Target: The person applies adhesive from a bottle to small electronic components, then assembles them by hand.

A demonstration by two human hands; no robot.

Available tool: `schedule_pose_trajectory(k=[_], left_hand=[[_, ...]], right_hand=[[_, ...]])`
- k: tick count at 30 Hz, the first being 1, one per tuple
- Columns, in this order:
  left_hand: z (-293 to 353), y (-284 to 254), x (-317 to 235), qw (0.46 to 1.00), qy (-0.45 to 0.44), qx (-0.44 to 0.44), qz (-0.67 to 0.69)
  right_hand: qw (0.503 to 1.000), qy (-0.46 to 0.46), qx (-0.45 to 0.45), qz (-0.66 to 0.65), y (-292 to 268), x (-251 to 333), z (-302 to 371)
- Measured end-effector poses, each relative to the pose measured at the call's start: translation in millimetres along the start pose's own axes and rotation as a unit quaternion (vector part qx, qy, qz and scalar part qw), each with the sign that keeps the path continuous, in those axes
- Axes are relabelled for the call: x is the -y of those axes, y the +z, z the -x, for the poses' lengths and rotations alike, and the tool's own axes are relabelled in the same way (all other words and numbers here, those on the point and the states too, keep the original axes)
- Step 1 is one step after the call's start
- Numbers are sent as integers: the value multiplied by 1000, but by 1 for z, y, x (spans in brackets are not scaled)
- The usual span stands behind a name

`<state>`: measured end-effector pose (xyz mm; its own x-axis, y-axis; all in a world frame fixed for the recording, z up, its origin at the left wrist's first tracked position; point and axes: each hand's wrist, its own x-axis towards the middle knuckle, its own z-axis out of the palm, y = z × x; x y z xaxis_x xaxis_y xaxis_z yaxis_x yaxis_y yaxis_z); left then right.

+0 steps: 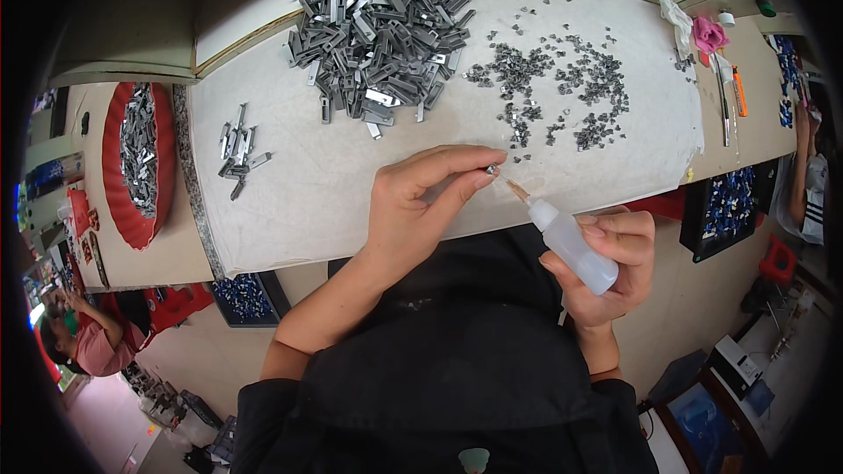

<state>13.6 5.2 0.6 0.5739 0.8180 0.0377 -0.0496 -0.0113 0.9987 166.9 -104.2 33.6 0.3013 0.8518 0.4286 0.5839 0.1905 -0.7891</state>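
Between thumb and forefinger, my left hand pinches a small metal part near the table's front edge. My right hand is wrapped round a translucent white squeeze bottle. Its thin needle nozzle points up and left, its tip right by the small part; whether they touch I cannot tell. Beyond my hands lie many tiny metal pieces in loose clusters. A big heap of grey metal bars with slots rises at the back, and several longer pieces lie apart at the left.
White paper covers the tabletop. A red scalloped tray of grey parts stands at the left. At the right are an orange-handled cutter, a pink cloth and dark bins of blue parts. Other people sit at both sides.
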Motion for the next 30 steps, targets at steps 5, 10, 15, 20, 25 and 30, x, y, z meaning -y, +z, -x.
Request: schedule_pose_trajectory(k=[5,10,15,20,25,30], left_hand=[[0,1,-1,1000,-2,-3,19],[3,-4,-8,998,-31,-21,55],[2,1,-5,995,9,-27,92],[3,3,-3,999,2,-19,49],[2,3,-2,1000,-2,2,23],[2,2,0,1000,7,8,1]], right_hand=[[998,-42,-23,-52,-1,-4,-7],[960,95,-86,-250,-7,-16,-9],[968,185,-73,-155,-30,-43,-26],[969,221,-60,-93,-39,-71,-53],[984,110,50,129,-39,-85,-85],[970,81,116,199,-39,-88,-97]])
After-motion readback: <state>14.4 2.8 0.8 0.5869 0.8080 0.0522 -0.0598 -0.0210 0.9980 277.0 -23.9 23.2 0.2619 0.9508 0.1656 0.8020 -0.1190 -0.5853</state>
